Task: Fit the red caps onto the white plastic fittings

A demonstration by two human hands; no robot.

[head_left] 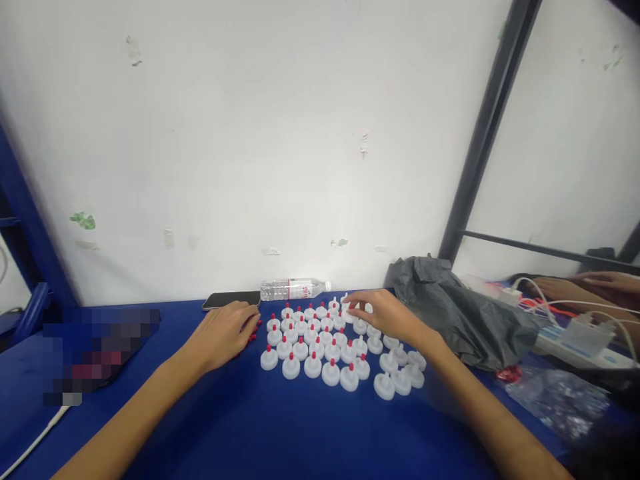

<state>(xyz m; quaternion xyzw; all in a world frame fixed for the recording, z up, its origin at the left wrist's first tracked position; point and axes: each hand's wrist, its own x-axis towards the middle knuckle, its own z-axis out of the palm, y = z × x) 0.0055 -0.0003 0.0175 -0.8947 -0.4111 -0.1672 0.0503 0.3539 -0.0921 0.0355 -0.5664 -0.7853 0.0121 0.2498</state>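
Many white round lids with pointed nozzles (pixel 313 365) stand in loose rows on the blue table; most carry a small red tip cap (pixel 332 362). My right hand (pixel 383 312) reaches over the far right rows, thumb and fingers pinched on a red tip cap (pixel 351 306) by a white nozzle lid. Whether that cap sits on the nozzle is hard to see. My left hand (pixel 226 333) lies palm down left of the rows, thumb apart from the fingers, over several loose red tip caps (pixel 254 331) it partly hides. White nozzle lids without red caps (pixel 385 386) stand at the right.
A clear water bottle (pixel 295 289) lies along the wall, beside a dark phone (pixel 233 300). At the right are a grey plastic bag (pixel 465 313), a clear plastic bag (pixel 560 400) and a power strip (pixel 590 343) with cables. Another person's hands (pixel 575 290) show at far right.
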